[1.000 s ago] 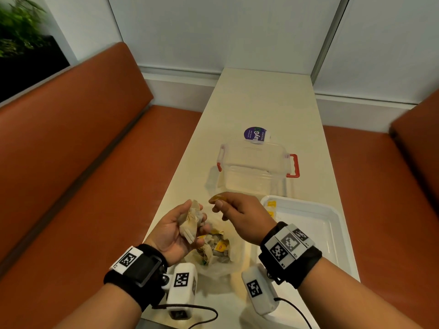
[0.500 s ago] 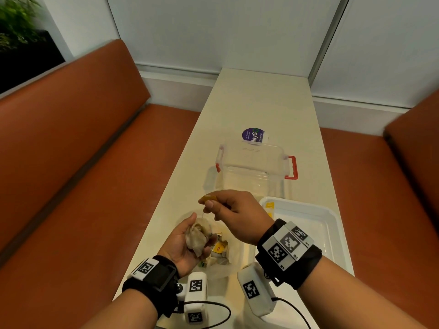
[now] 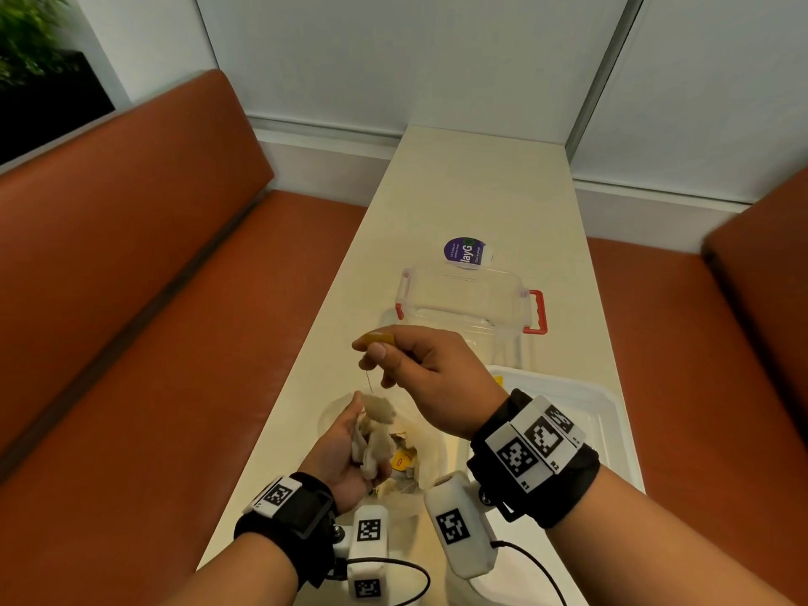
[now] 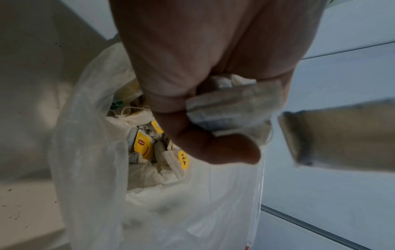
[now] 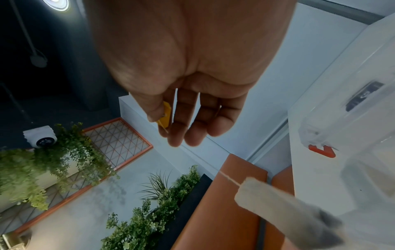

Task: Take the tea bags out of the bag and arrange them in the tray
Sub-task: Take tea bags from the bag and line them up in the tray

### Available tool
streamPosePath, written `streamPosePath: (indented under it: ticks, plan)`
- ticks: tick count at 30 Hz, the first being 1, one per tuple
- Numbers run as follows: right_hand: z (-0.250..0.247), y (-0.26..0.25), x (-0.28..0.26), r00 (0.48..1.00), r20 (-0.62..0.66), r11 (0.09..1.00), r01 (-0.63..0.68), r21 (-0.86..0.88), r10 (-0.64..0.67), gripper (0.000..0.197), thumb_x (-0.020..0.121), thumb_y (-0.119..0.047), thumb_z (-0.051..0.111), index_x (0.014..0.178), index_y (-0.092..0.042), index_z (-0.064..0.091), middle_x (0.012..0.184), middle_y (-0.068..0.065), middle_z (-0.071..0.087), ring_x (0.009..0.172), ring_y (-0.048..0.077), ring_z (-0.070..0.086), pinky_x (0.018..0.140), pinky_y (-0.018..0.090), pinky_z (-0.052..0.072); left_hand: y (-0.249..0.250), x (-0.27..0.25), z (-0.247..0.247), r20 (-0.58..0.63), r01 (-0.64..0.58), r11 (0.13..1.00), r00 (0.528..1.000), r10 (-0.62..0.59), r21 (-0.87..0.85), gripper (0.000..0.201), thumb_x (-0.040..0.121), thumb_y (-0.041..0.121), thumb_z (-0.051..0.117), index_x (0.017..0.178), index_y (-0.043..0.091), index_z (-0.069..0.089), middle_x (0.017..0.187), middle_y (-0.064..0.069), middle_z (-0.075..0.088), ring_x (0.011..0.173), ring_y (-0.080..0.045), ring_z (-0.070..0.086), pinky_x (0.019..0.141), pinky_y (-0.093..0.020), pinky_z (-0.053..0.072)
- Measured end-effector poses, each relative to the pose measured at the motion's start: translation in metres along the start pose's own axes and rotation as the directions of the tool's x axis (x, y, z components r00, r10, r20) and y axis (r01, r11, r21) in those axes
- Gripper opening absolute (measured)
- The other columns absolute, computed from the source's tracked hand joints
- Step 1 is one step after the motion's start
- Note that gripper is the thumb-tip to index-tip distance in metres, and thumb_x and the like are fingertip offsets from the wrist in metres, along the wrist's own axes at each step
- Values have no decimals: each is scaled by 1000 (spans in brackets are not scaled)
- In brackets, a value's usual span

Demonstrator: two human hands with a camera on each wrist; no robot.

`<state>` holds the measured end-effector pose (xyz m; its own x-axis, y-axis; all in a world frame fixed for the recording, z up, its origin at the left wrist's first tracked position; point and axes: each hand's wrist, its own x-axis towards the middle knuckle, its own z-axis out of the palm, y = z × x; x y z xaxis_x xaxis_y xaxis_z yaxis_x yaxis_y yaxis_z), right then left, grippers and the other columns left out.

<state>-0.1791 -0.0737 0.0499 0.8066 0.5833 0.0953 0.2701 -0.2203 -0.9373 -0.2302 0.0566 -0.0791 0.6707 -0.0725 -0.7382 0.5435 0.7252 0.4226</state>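
Between two orange benches (image 3: 131, 273) ran our narrow cream table (image 3: 472, 203). Our right hand (image 3: 430, 378) pinched a yellow tag (image 3: 379, 338) between thumb and forefinger; its tea bag (image 3: 379, 408) hung below on the string, long axis nearly vertical. Our left hand (image 3: 345, 452) clutched several tea bags (image 4: 233, 108) above the open plastic bag (image 4: 89, 160), whose tags read "Lipton" and "TEA". Right of it lay the white tray (image 3: 607, 408).

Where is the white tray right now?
In the head view the white tray lies on the table at the near right, partly hidden behind the right hand, just this side of the clear red-handled box and right of the plastic bag.
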Motion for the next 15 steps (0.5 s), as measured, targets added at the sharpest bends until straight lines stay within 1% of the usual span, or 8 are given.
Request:
streamPosePath:
  ticks: [2, 4, 5, 7, 9, 11, 12, 15]
  plan:
    - [-1, -2, 1, 1000, -7, 999, 21, 28, -20, 22, 97, -27, 53, 108, -19, 70, 87, -10, 68, 72, 9, 62, 75, 32, 56, 1, -3, 5, 5, -15, 1000, 1000, 15, 6, 42, 89, 53, 56, 101, 13, 63, 66, -7, 66, 48, -16, 59, 41, -22, 43]
    - [-3, -4, 3, 999, -16, 999, 35, 41, -35, 23, 96, -28, 53, 107, -19, 70, 87, -9, 69, 73, 14, 63, 75, 34, 56, 3, -6, 9, 27, -44, 999, 999, 44, 5, 40, 83, 50, 58, 87, 12, 68, 61, -6, 64, 42, -14, 55, 37, -18, 37]
    - [-5, -4, 4, 999, -18, 999, 39, 36, -38, 23, 96, -30, 52, 106, -19, 70, 87, -10, 69, 72, 12, 63, 72, 31, 55, 5, -6, 10, 30, -58, 998, 998, 58, -7, 37, 79, 49, 60, 82, 13, 68, 61, -5, 62, 41, -13, 52, 36, -17, 33]
    - [-8, -4, 6, 999, -21, 999, 43, 21, -43, 26, 96, -34, 48, 105, -21, 69, 88, -10, 68, 69, 7, 61, 68, 23, 50, 9, -5, 7, 3, -94, 995, 996, 95, -26, 32, 84, 46, 59, 86, 14, 61, 63, -5, 60, 40, -12, 49, 34, -15, 28]
    - [-10, -4, 7, 999, -31, 999, 41, 15, -41, 29, 95, -36, 44, 104, -22, 69, 89, -10, 69, 69, 8, 61, 68, 23, 48, 15, -1, 0, -21, -142, 990, 990, 142, -16, 29, 86, 41, 60, 87, 12, 54, 60, -5, 57, 38, -11, 43, 32, -14, 25]
    - [-13, -4, 7, 998, -45, 999, 40, 1, -40, 31, 95, -36, 44, 105, -22, 69, 90, -10, 68, 68, 8, 61, 68, 25, 50, 20, 0, -4, -37, -226, 971, 973, 229, 73, 28, 82, 37, 64, 88, 12, 53, 63, -5, 53, 40, -11, 42, 33, -16, 27]
    - [-14, -4, 7, 998, -52, 999, 44, -11, -44, 31, 94, -37, 46, 106, -22, 70, 90, -11, 67, 67, 7, 60, 68, 26, 51, 22, 0, -7, -38, -279, 951, 957, 287, 135, 28, 84, 36, 65, 89, 12, 53, 66, -5, 52, 43, -12, 42, 35, -17, 28]
    - [-19, -5, 8, 995, -72, 997, 67, -34, -70, 27, 94, -33, 53, 107, -19, 72, 89, -10, 65, 70, 6, 59, 67, 29, 55, 32, -7, -7, 63, -418, 867, 907, 417, 271, 25, 79, 33, 70, 86, 16, 52, 68, -3, 50, 46, -14, 44, 41, -20, 34]
